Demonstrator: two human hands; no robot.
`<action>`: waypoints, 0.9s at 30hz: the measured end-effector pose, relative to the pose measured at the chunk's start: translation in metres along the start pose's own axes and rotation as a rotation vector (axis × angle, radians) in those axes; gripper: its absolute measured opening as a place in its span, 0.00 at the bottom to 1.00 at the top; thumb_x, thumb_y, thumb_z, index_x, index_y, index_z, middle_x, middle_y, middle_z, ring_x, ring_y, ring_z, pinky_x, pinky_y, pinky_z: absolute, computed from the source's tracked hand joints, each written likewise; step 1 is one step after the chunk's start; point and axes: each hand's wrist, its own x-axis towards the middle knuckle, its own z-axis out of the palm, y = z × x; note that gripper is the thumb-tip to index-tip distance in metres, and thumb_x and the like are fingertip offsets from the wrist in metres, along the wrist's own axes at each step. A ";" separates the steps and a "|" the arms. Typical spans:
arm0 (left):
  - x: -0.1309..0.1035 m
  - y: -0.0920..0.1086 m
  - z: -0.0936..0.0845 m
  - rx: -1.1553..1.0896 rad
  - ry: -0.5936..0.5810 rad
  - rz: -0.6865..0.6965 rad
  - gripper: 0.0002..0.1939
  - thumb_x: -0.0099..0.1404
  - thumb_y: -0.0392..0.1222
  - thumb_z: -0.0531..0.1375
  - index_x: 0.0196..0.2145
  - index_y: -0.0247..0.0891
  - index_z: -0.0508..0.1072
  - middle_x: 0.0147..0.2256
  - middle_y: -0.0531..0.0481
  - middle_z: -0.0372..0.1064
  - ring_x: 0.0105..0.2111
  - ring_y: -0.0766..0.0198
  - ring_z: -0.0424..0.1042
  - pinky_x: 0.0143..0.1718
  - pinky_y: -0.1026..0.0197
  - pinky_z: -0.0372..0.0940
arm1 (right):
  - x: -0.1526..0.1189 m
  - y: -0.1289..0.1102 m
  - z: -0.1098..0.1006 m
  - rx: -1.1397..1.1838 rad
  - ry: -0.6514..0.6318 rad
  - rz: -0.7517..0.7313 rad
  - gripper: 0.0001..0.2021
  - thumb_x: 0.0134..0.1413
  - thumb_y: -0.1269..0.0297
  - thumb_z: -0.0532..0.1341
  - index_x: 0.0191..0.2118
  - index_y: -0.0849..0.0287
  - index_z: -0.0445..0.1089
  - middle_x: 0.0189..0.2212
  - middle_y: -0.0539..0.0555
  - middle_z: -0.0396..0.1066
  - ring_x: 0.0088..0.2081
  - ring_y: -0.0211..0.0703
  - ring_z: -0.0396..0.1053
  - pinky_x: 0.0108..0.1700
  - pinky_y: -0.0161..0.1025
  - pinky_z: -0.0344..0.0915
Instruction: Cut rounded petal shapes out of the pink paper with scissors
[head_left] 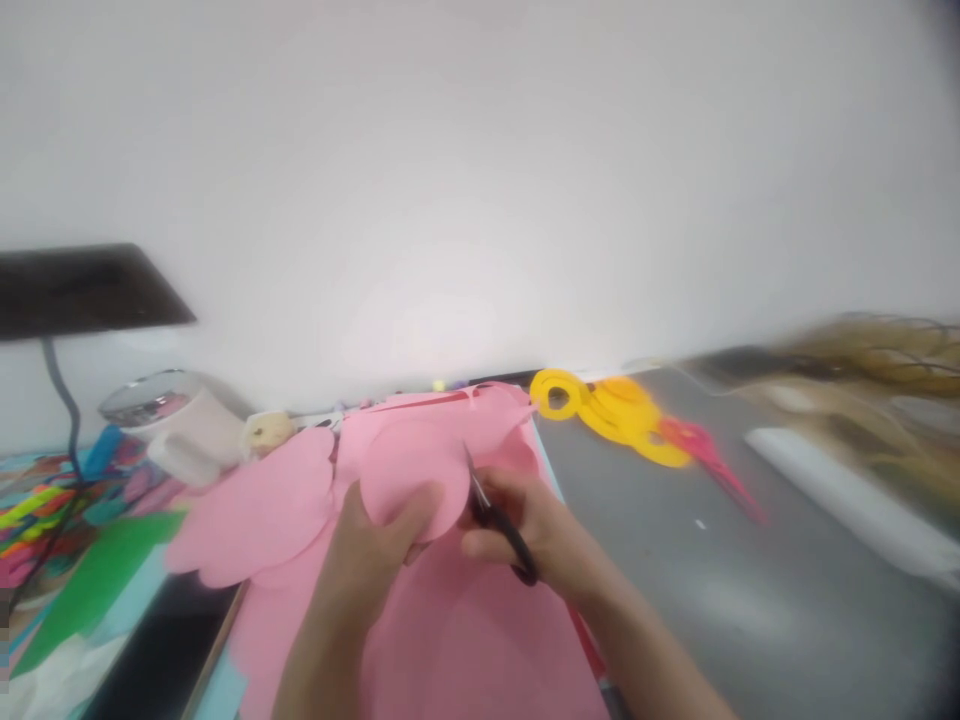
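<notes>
A round pink paper piece (412, 465) is pinched in my left hand (375, 550), the thumb lying over its lower part. My right hand (532, 520) grips black-handled scissors (504, 525), whose blades point up along the right edge of the circle. Whether the blades are touching the paper I cannot tell because of blur. Beneath both hands spread large pink sheets (480, 640), with cut strips and scraps at the back. To the left of my left hand lies a scalloped pink paper shape (247, 510).
Yellow circle templates (622, 415) and a pink tool (712, 465) lie right on the grey table (675, 620). A white mug (195, 430) stands at the left, near a green sheet (101, 570) and colourful bits. A white roll-like object (847, 500) is far right.
</notes>
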 end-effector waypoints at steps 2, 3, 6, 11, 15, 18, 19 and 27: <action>-0.001 0.001 0.001 0.021 -0.015 -0.020 0.19 0.45 0.47 0.68 0.34 0.35 0.74 0.27 0.46 0.73 0.28 0.56 0.72 0.23 0.60 0.65 | -0.001 0.000 0.000 0.016 -0.019 -0.008 0.17 0.33 0.61 0.74 0.28 0.60 0.67 0.24 0.46 0.62 0.26 0.35 0.59 0.29 0.34 0.60; -0.001 0.001 0.001 0.032 -0.032 -0.029 0.20 0.46 0.48 0.67 0.36 0.34 0.74 0.29 0.45 0.74 0.29 0.55 0.73 0.25 0.59 0.67 | -0.001 0.000 0.000 0.019 -0.022 -0.009 0.17 0.34 0.61 0.74 0.28 0.60 0.67 0.24 0.46 0.61 0.26 0.35 0.59 0.29 0.33 0.59; 0.000 0.000 0.001 0.036 -0.050 -0.031 0.23 0.46 0.48 0.67 0.39 0.33 0.74 0.31 0.43 0.75 0.31 0.53 0.74 0.25 0.59 0.68 | 0.000 0.001 -0.001 0.016 -0.016 -0.013 0.17 0.34 0.62 0.74 0.28 0.60 0.67 0.23 0.46 0.60 0.25 0.34 0.58 0.29 0.33 0.58; -0.001 -0.001 0.000 0.048 -0.045 -0.042 0.23 0.46 0.47 0.67 0.39 0.33 0.74 0.31 0.42 0.76 0.31 0.52 0.75 0.25 0.59 0.68 | 0.000 0.003 -0.002 -0.010 -0.012 -0.015 0.16 0.36 0.62 0.73 0.28 0.59 0.67 0.23 0.45 0.60 0.25 0.34 0.58 0.29 0.34 0.59; -0.005 0.006 0.002 0.011 -0.058 -0.086 0.22 0.47 0.46 0.66 0.40 0.34 0.73 0.34 0.42 0.76 0.35 0.52 0.75 0.30 0.57 0.71 | 0.000 0.003 -0.002 -0.016 -0.036 -0.041 0.18 0.33 0.59 0.74 0.29 0.59 0.67 0.24 0.47 0.61 0.26 0.36 0.59 0.29 0.34 0.60; -0.006 0.009 0.002 0.001 -0.102 -0.073 0.19 0.50 0.46 0.65 0.38 0.34 0.73 0.34 0.42 0.76 0.35 0.52 0.75 0.30 0.57 0.71 | 0.000 0.003 -0.001 -0.029 -0.035 -0.037 0.19 0.34 0.58 0.74 0.30 0.59 0.68 0.25 0.47 0.61 0.26 0.36 0.59 0.29 0.35 0.60; -0.006 0.009 0.002 0.008 -0.114 -0.066 0.19 0.50 0.47 0.64 0.38 0.34 0.73 0.34 0.42 0.76 0.35 0.53 0.75 0.30 0.57 0.71 | 0.000 0.003 0.000 -0.033 -0.030 -0.034 0.19 0.34 0.58 0.74 0.30 0.59 0.67 0.25 0.47 0.61 0.26 0.36 0.59 0.28 0.34 0.59; -0.006 0.010 0.002 -0.004 -0.098 -0.051 0.17 0.47 0.43 0.66 0.36 0.35 0.74 0.33 0.43 0.76 0.33 0.53 0.75 0.26 0.60 0.70 | 0.000 0.003 0.001 0.001 -0.040 -0.019 0.20 0.33 0.58 0.75 0.31 0.60 0.68 0.24 0.47 0.61 0.26 0.35 0.58 0.28 0.34 0.57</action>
